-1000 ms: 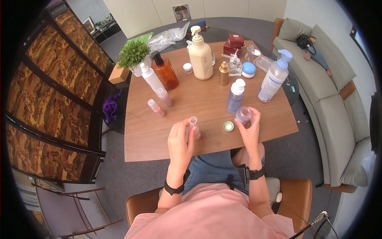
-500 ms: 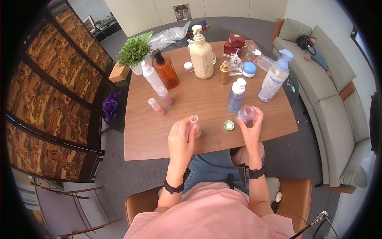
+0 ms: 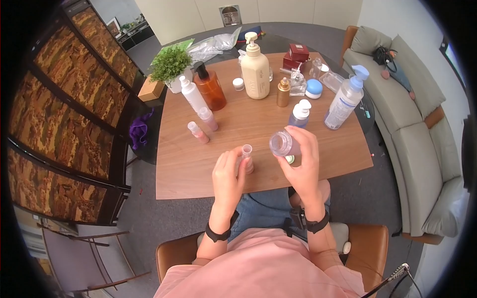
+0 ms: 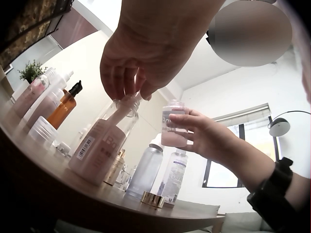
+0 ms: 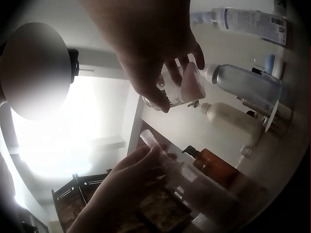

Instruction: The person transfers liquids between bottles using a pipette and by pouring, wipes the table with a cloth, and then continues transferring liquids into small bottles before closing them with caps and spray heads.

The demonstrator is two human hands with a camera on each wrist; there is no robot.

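My left hand (image 3: pixel 227 176) pinches a small translucent funnel (image 3: pixel 247 148) at the mouth of a clear bottle (image 4: pixel 97 153). Pink liquid shows inside that bottle, which stands upright near the table's front edge. Down the bottle's neck runs the funnel's stem in the left wrist view. My right hand (image 3: pixel 305 166) grips a small clear jar (image 3: pixel 281 143) without its lid, raised above the table to the right of the funnel. Pink liquid (image 5: pixel 192 85) lies within the jar. Below the right hand, partly covered by it, a gold-sided lid (image 4: pixel 152 199) lies on the table.
Behind the right hand stands a blue pump bottle (image 3: pixel 299 115). Two small pink bottles, one a spray bottle (image 3: pixel 198 133), stand at left. Farther back are an amber pump bottle (image 3: pixel 210 92), a cream pump bottle (image 3: pixel 256 74), a gold bottle (image 3: pixel 283 93) and a potted plant (image 3: pixel 171 64).
My right hand has lifted the jar and brought it left toward the funnel, tilting it, and now covers part of the lid. The left hand stays at the funnel.
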